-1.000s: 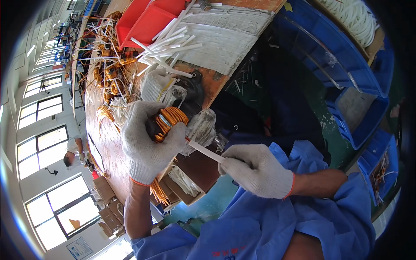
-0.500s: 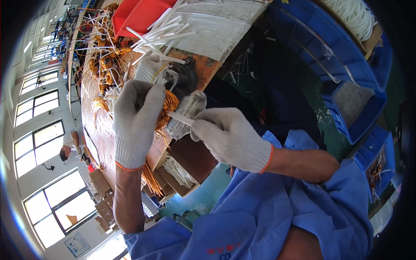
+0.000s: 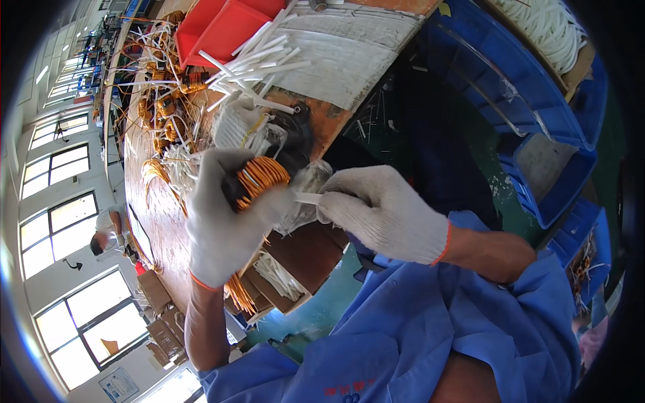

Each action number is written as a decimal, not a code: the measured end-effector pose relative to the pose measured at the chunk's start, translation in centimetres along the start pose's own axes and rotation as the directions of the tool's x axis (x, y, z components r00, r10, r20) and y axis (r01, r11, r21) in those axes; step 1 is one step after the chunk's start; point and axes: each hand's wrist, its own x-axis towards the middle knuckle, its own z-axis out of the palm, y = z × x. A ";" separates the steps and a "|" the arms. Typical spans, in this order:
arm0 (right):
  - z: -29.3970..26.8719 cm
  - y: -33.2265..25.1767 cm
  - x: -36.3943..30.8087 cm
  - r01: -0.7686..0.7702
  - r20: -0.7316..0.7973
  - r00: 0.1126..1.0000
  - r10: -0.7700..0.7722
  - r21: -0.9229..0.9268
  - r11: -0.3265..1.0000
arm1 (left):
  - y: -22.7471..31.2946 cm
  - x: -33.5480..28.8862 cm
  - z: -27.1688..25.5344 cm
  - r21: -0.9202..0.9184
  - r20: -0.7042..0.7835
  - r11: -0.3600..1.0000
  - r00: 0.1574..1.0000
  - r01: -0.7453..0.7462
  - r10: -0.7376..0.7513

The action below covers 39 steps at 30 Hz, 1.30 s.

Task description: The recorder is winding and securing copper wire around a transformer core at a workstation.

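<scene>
My left hand (image 3: 228, 218), in a white knit glove with an orange cuff, is closed around a coil of orange wire (image 3: 263, 180). The glove is smeared by motion, and its thumb covers the coil's near side. Just to the right, my gloved right hand (image 3: 383, 211) pinches a short white tube (image 3: 308, 198). That tube's left end reaches the left thumb; whether it touches the coil I cannot tell. Behind the coil, a wrapped, whitish padded piece (image 3: 306, 191) sits at the table edge, beside a dark rounded object (image 3: 295, 127).
Several orange coils (image 3: 164, 107) with loose leads lie along the table's far left. A red bin (image 3: 222, 30) and a pile of white tubes (image 3: 262, 64) lie beyond my hands. Below the edge is a cardboard box (image 3: 295, 262) holding tubes. Blue crates (image 3: 551, 174) stand right; another person (image 3: 109, 228) is far left.
The left hand has turned, bringing the coil's wound side up into view and slightly right. My right hand has shifted right with the white tube.
</scene>
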 end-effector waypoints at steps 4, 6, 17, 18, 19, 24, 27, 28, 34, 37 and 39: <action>-1.4 -1.6 2.5 0.329 0.103 0.944 -0.314 -0.381 0.864 | -1.4 0.4 -0.1 0.270 0.004 0.947 0.984 -0.172 0.178; -2.5 -3.5 3.2 0.460 0.236 0.862 -0.448 -0.735 0.498 | -1.4 0.3 0.2 0.268 -0.036 0.949 0.983 -0.164 0.180; -4.0 7.3 -0.9 0.423 0.003 0.736 -0.677 -0.783 0.457 | -1.8 0.4 0.5 0.258 -0.101 0.947 0.969 -0.194 0.226; -3.5 10.0 -0.5 0.367 -0.013 0.799 -0.601 -0.781 0.505 | -1.7 0.5 0.7 0.254 -0.104 0.948 0.969 -0.192 0.224; -2.8 11.5 0.1 0.364 -0.002 0.817 -0.577 -0.775 0.517 | -1.6 0.3 0.8 0.251 -0.113 0.951 0.970 -0.181 0.215; -3.6 17.4 4.9 0.458 0.285 0.882 -0.376 -0.708 0.538 | -1.3 0.7 1.1 0.250 -0.116 0.947 0.965 -0.199 0.234; -5.3 13.3 5.9 0.470 0.427 0.883 -0.198 -0.791 0.391 | -1.7 0.7 0.6 0.264 -0.112 0.939 0.960 -0.220 0.257; -5.6 12.6 6.1 0.474 0.447 0.880 -0.160 -0.803 0.362 | -1.6 0.7 0.7 0.272 -0.110 0.938 0.961 -0.217 0.254; -7.9 2.8 4.5 0.400 0.400 0.905 0.147 -0.916 0.028 | -1.5 0.4 1.1 0.221 -0.132 0.953 0.962 -0.208 0.240; -7.4 -1.6 2.6 0.410 0.338 0.912 -0.232 -0.741 0.532 | -0.9 0.3 0.8 0.306 -0.117 0.933 0.965 -0.192 0.236; -2.6 -1.5 0.0 0.535 0.250 0.839 -0.483 -0.539 0.651 | -0.7 0.3 0.7 0.284 -0.088 0.931 0.960 -0.230 0.264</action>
